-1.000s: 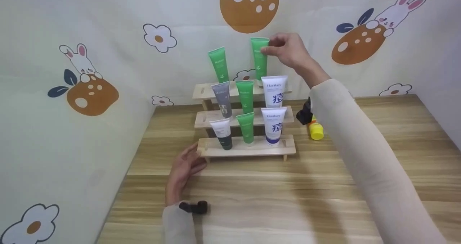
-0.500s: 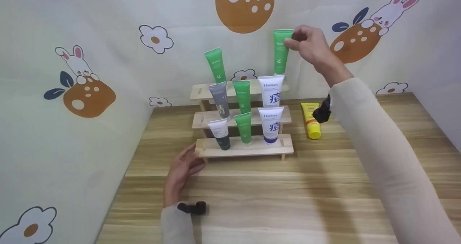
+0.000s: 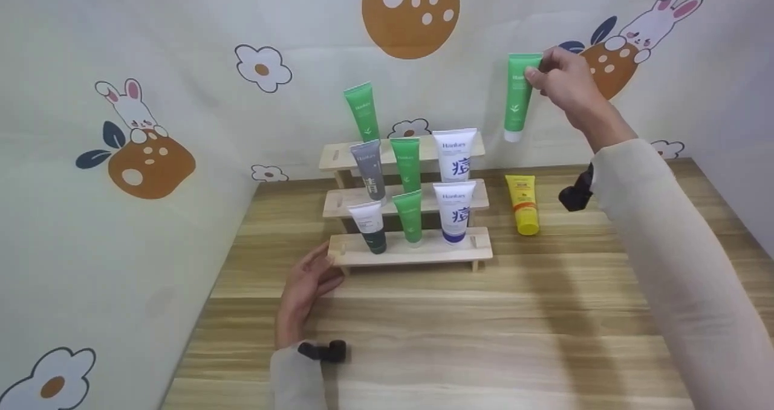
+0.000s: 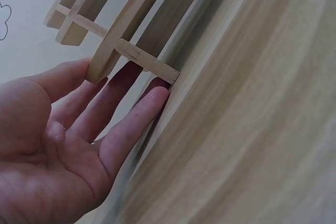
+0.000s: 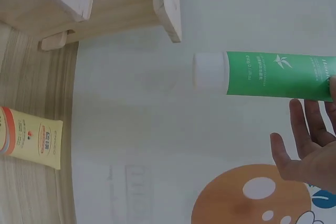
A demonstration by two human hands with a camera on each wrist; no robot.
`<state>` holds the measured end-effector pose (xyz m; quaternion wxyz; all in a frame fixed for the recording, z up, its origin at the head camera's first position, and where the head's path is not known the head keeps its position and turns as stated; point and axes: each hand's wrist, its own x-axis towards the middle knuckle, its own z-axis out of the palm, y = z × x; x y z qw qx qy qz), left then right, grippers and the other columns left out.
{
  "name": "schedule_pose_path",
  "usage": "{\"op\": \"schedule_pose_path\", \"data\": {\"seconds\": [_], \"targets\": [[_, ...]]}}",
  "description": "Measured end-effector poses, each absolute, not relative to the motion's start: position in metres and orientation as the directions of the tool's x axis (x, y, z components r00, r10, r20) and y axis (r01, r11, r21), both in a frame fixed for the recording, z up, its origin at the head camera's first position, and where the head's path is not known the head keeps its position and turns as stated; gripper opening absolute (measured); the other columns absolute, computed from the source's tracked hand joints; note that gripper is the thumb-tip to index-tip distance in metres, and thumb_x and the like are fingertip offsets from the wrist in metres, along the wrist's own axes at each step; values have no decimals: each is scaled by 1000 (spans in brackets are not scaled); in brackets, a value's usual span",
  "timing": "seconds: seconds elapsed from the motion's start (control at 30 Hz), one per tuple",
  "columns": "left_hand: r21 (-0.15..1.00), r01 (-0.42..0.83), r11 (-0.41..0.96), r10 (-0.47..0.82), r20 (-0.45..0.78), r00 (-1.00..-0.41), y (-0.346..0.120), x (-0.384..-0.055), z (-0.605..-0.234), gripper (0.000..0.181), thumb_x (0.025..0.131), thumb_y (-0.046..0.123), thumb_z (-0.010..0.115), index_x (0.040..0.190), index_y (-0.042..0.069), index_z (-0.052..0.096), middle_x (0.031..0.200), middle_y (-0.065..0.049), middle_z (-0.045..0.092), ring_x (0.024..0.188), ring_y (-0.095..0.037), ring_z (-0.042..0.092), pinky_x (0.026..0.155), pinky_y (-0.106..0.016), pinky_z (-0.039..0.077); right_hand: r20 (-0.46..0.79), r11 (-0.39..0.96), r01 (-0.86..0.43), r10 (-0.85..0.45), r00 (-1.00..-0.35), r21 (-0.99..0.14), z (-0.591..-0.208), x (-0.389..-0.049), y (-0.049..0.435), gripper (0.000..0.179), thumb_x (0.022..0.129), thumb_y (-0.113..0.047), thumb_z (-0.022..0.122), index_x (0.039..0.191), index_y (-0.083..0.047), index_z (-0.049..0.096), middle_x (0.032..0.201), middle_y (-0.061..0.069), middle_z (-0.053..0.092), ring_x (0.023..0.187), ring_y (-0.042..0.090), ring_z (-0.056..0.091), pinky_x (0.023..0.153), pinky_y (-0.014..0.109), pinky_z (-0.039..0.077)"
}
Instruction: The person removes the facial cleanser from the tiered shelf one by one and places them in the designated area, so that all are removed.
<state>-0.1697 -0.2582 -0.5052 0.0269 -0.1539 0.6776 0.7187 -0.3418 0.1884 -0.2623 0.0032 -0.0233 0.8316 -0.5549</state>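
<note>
In the head view my right hand [image 3: 571, 83] pinches a green squeeze tube [image 3: 518, 98] near its flat top end, thumb in front. The tube hangs white cap down, in the air right of a three-tier wooden rack [image 3: 344, 256]. My left hand [image 3: 308, 286] holds the left end of the rack's lowest board. In the left wrist view its thumb lies against the board end [image 4: 105, 59] and its fingers reach beneath. A single green tube [image 3: 363, 113] stands on the top tier, leaning left. Below it stand a grey tube [image 3: 370, 165], green tubes and white tubes [image 3: 455, 207].
A yellow tube [image 3: 523, 204] lies on the wooden table [image 3: 423, 331], right of the rack. Behind the rack rises a patterned cloth backdrop [image 3: 326, 41]. Black wrist cameras [image 3: 574, 192] sit on both sleeves.
My right hand has lifted the green tube off the right part of the top tier and carried it right, past the rack's end. My left hand stays at the rack.
</note>
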Motion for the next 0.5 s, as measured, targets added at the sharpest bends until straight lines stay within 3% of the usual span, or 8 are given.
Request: {"op": "schedule_pose_path", "data": {"seconds": [0.13,0.5], "targets": [[965,-253,-69,-162,-261,-952,-258,-168,-504,49,101,18,60,148,12,49,145,-26,53,116,-30,67,95,-40,62,-6,360,-6,-33,-999,-933,-266,-342,199,26,104,-35,51,124,-19,51,112,-9,49,111,13,47,122,43,40],[963,-258,-72,-164,-267,-950,-260,-168,-505,50,100,21,61,148,12,49,143,-24,55,117,-32,66,95,-39,62,3,270,-6,-12,-1000,-963,-290,-345,223,28,103,-34,53,125,-17,51,115,-8,51,108,10,53,117,43,46]]}}
